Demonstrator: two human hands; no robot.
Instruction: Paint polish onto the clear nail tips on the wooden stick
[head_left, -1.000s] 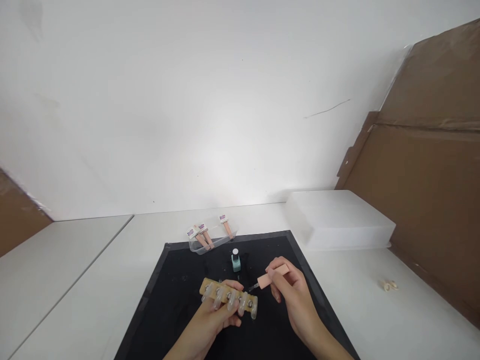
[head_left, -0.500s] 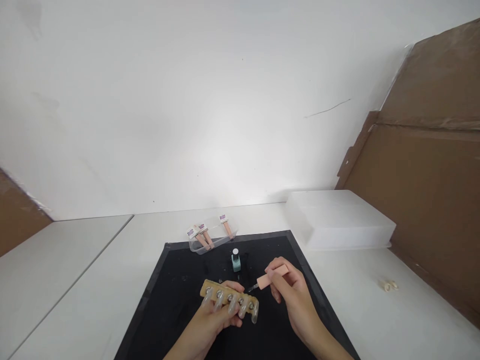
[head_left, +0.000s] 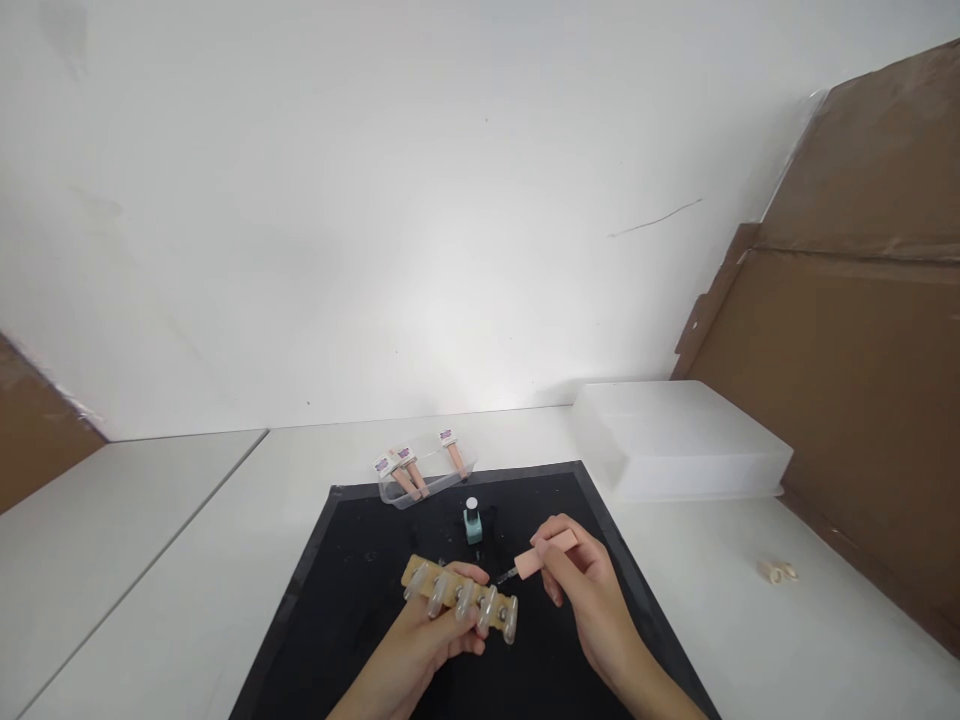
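Note:
My left hand [head_left: 435,640] is closed on a tan nail-tip holder [head_left: 431,580], which carries a row of several clear nail tips [head_left: 465,598] and tilts down to the right. Between the fingers and thumb of my right hand [head_left: 585,590] is a pink brush cap [head_left: 546,553]; its thin brush [head_left: 508,575] points left, just short of the holder and apart from it. A small teal bottle [head_left: 472,526] with a black and white top stands on the black mat [head_left: 360,545] behind the holder.
A clear tray [head_left: 397,500] with pink labelled tubes [head_left: 454,455] lies at the mat's back edge. At the right, a white translucent box [head_left: 682,440] rests on the table, with small beige rings [head_left: 776,572] in front. Brown cardboard [head_left: 847,350] rises at the far right.
The holder in my left hand has turned slightly, and the nail tips show at a somewhat different angle. My right hand and the brush are nearly still.

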